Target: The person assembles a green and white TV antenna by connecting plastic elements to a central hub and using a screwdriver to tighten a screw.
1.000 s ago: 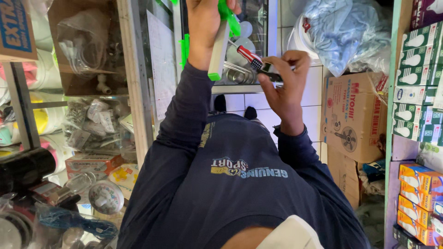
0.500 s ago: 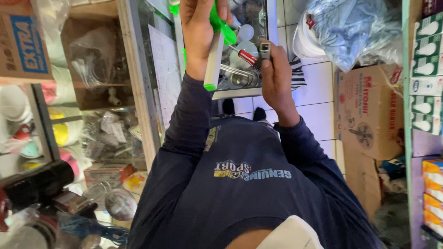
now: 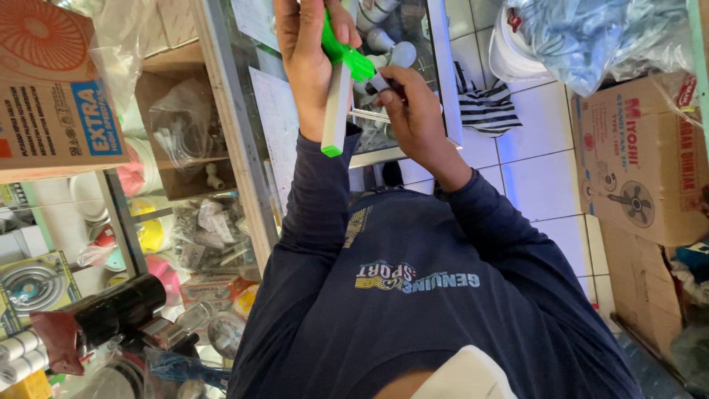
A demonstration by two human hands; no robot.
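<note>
My left grip point(image 3: 306, 52) is holding a green-and-white tool point(image 3: 338, 96) while my right grip point(image 3: 410, 111) is pinching its tip above the glass counter point(image 3: 443, 89).

orange-white fan carton point(image 3: 52, 81) top left; brown fan carton point(image 3: 646, 159) right; green hose box point(image 3: 29, 284) lower left

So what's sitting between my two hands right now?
In the head view, only the white-and-green tool spans the gap: the left hand holds its body, and the right hand pinches a small dark part at its green end.
</note>
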